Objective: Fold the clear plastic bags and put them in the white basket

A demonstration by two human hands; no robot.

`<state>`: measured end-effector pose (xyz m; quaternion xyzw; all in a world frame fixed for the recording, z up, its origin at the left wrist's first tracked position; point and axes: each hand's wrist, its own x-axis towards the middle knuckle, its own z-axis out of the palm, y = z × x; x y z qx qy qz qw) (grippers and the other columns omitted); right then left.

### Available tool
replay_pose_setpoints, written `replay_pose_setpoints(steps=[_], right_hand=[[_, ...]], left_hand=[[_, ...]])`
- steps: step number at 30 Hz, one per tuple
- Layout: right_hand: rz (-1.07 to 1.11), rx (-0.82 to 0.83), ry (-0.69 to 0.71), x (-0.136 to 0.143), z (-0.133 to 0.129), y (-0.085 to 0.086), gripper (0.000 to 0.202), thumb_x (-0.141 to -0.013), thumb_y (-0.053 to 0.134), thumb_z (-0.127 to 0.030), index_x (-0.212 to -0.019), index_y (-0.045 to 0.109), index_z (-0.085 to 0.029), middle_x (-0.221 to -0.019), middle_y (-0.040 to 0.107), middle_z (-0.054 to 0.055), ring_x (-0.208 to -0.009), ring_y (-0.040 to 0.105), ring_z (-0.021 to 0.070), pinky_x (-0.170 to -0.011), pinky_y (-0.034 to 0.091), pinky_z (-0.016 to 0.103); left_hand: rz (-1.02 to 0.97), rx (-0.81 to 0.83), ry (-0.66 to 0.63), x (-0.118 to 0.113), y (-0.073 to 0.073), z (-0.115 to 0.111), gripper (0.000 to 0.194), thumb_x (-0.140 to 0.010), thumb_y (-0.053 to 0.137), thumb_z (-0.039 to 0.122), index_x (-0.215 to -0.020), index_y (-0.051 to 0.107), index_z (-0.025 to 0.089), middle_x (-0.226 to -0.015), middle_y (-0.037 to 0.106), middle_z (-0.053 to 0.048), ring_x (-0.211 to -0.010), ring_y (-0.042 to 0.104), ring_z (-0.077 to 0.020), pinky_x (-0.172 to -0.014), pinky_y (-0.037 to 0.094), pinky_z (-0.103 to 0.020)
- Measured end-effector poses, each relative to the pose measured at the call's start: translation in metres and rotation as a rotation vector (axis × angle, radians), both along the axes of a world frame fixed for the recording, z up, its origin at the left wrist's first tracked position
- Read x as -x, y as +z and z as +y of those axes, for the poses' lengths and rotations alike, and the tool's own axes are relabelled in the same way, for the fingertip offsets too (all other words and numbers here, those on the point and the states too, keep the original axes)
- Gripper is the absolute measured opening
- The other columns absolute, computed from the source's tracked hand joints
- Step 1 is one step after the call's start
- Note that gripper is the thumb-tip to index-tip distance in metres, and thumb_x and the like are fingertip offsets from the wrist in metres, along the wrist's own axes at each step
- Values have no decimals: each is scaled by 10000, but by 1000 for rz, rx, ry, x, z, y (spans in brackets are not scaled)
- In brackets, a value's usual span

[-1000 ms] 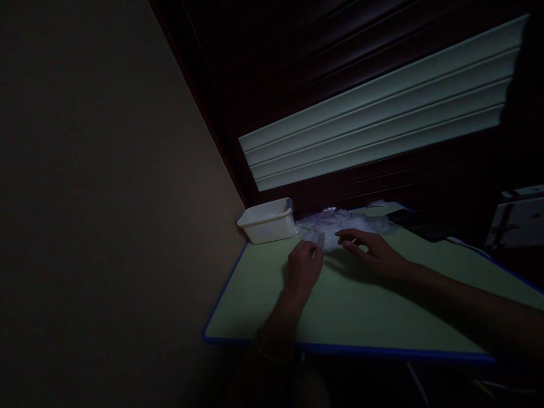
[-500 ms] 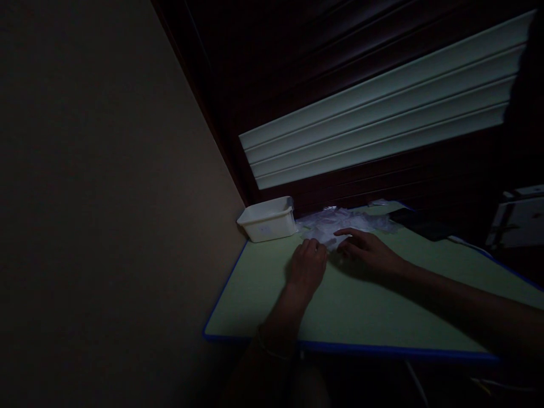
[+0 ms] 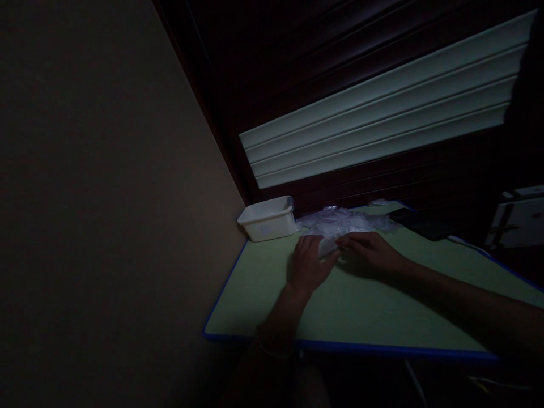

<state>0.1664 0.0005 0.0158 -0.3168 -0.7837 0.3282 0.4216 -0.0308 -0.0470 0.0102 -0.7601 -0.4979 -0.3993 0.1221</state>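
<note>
Left hand (image 3: 309,266) now spreads wider, right hand (image 3: 370,250) narrows its grip; both work translucent plastic (image 3: 327,245), right's hold unclear.

Tub (image 3: 272,229) left of plastic (image 3: 334,221) (on table (image 3: 361,311))

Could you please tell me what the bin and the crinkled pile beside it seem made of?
Bin: probably rigid plastic, smooth and matte, judging by its even, pale walls. Pile: likely thin, glossy plastic film, as its crumpled, partly see-through layers catch glints, though the dim picture leaves this open.
</note>
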Motion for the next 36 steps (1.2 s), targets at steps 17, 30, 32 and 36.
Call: replay_pose_setpoints(steps=[17,30,32,36], right_hand=[[108,10,106,-8,-3,6,489,-889,542,-496,-1290,609,-225,-1124,703,104,-979,645,271,-861,501,432],[41,60,301,-4,-5,1,432,-894,571,-499,-1281,632,-316,-1325,631,41,-1232,564,283,-1105,337,527],[50,71,306,-4,-4,0,432,-895,567,-502,-1274,639,-307,-1313,640,46,-1219,574,281,-1096,350,522],[65,80,303,-4,-3,0,440,-887,567,-530,-1247,661,-294,-1284,660,54,-1206,584,287,-1095,349,520]], left_hand=[[-980,761,-358,-6,-16,19,432,-684,751,512,-767,686,93,-648,613,-39,-547,518,-97,-548,410,-250],[-1015,782,-383,-11,-8,13,419,-666,766,482,-769,696,82,-662,629,-49,-554,537,-105,-545,418,-249],[-1002,784,-381,-11,-9,13,428,-665,762,493,-764,693,83,-653,620,-44,-550,530,-103,-538,414,-246],[-974,788,-396,-10,-12,16,455,-683,749,523,-768,683,81,-668,624,-50,-560,531,-102,-554,419,-247]])
